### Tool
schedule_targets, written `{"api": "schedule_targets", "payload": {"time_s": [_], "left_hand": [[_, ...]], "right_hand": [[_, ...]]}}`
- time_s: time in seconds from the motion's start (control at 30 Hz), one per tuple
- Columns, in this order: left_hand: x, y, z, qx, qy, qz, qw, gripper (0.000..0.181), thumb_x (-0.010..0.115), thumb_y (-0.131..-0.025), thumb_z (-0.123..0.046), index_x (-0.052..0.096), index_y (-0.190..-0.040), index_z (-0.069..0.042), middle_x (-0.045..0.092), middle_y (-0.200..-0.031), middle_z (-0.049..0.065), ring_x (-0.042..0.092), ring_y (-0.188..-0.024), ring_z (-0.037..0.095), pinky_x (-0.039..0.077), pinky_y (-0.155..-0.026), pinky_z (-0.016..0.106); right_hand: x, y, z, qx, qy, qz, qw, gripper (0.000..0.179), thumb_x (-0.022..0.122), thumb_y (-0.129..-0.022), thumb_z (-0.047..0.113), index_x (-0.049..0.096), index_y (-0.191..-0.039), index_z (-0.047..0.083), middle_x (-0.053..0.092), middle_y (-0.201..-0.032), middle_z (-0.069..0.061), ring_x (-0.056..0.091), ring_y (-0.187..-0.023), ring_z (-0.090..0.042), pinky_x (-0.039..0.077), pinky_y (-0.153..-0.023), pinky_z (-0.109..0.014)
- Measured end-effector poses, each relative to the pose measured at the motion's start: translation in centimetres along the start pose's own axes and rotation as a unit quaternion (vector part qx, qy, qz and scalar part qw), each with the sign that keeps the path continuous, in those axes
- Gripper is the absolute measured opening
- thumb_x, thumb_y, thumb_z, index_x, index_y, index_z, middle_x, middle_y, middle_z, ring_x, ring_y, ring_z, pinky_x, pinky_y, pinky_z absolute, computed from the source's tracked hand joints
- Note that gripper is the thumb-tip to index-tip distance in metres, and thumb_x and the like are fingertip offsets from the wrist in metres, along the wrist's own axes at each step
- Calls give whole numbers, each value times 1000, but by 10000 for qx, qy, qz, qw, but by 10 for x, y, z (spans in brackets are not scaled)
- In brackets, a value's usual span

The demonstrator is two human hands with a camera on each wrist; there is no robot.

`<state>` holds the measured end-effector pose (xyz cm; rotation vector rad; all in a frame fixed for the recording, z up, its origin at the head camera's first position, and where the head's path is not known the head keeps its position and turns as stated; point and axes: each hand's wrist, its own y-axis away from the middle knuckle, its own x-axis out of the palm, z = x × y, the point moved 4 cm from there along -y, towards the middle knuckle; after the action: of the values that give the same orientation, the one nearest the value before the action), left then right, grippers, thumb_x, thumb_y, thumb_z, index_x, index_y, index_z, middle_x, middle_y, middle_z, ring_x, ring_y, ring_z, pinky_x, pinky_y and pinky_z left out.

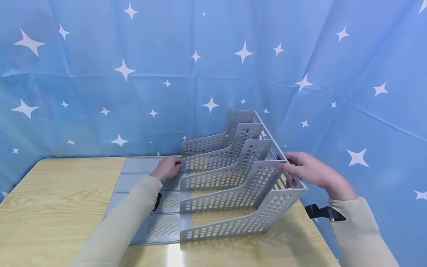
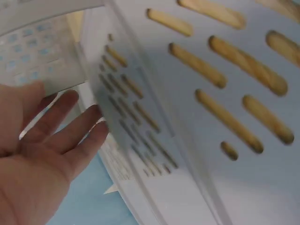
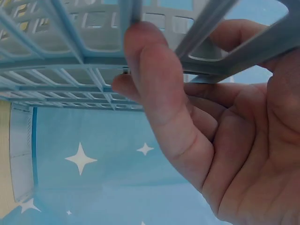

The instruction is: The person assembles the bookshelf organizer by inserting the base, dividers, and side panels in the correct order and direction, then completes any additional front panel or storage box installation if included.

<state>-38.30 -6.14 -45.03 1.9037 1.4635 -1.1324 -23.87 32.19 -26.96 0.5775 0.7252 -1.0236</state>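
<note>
A grey plastic file rack (image 1: 218,181) with several perforated upright dividers lies tilted, its slatted back toward the right. In the head view my left hand (image 1: 168,168) is at the front end of one of the far dividers. The left wrist view shows that hand (image 2: 51,140) pinching the divider's corner (image 2: 65,58) between thumb and index finger, other fingers loosely extended. My right hand (image 1: 305,168) grips the back of the rack. Up close in the right wrist view, that hand (image 3: 187,112) has its fingers curled round the bars (image 3: 70,37).
Flat grey panels (image 1: 163,230) with slanted slots lie under and left of the rack. They rest on a wood-grain table (image 1: 56,207). A blue curtain with white stars (image 1: 160,74) hangs close behind the table and along its right side.
</note>
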Motion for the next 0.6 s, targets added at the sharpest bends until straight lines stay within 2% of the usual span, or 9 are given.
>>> {"api": "schedule_targets", "payload": {"time_s": [0.07, 0.17, 0.33, 0.6], "left_hand": [[1, -2, 3, 103, -55, -32, 9999, 29, 61, -104, -12, 59, -75, -8, 57, -75, 6, 53, -70, 22, 44, -64, 36], [1, -2, 5, 226, 33, -141, 9996, 36, 61, -104, -12, 51, -70, -10, 48, -69, 3, 46, -64, 19, 38, -61, 33], [0, 0, 5, 376, 84, -162, 9991, 36, 62, -104, -12, 51, -70, -9, 46, -66, 3, 44, -62, 18, 37, -60, 33], [2, 1, 5, 639, -192, -133, 9977, 38, 64, -103, -11, 51, -67, -10, 48, -64, 4, 44, -61, 18, 38, -61, 33]], "right_hand": [[1, -1, 0, 12, -19, 48, 10000, 20, 54, -108, 17, 61, -113, -2, 62, -68, -6, 61, -54, -21, 52, -59, -35], [2, -1, 1, 89, -54, 46, 9999, 23, 51, -108, 14, 59, -119, -4, 62, -68, -6, 60, -54, -21, 52, -57, -35], [4, 0, 2, 215, -131, 22, 9997, 26, 48, -109, 12, 57, -126, -7, 62, -70, -7, 60, -56, -21, 54, -56, -35], [5, -1, 2, 361, -82, -70, 9993, 28, 46, -107, 8, 56, -128, -8, 61, -70, -7, 59, -56, -21, 53, -55, -35]]}}
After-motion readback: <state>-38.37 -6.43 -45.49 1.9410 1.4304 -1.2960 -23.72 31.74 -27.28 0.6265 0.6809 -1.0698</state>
